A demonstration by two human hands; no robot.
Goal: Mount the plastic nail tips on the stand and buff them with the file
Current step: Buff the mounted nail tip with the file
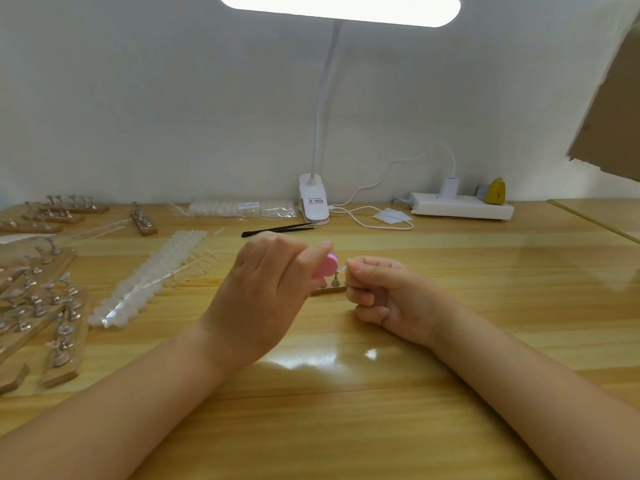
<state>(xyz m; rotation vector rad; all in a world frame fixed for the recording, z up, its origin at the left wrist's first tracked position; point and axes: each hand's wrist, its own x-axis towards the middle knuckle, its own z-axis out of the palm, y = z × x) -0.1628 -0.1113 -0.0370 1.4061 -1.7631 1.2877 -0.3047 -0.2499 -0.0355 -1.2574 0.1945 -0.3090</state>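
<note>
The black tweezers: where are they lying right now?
In the head view the black tweezers lie on the wooden table, just left of the white lamp clamp and beyond the left hand.

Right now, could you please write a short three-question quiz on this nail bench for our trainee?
1. True or false: the left hand holds the pink file.
2. What lies nearest the lamp clamp? A) black tweezers B) yellow item C) strip of nail tips
3. Fill in: the right hand pinches a clear nail ___ above the small wooden stand.

Key: 1 true; 2 A; 3 tip.
</note>
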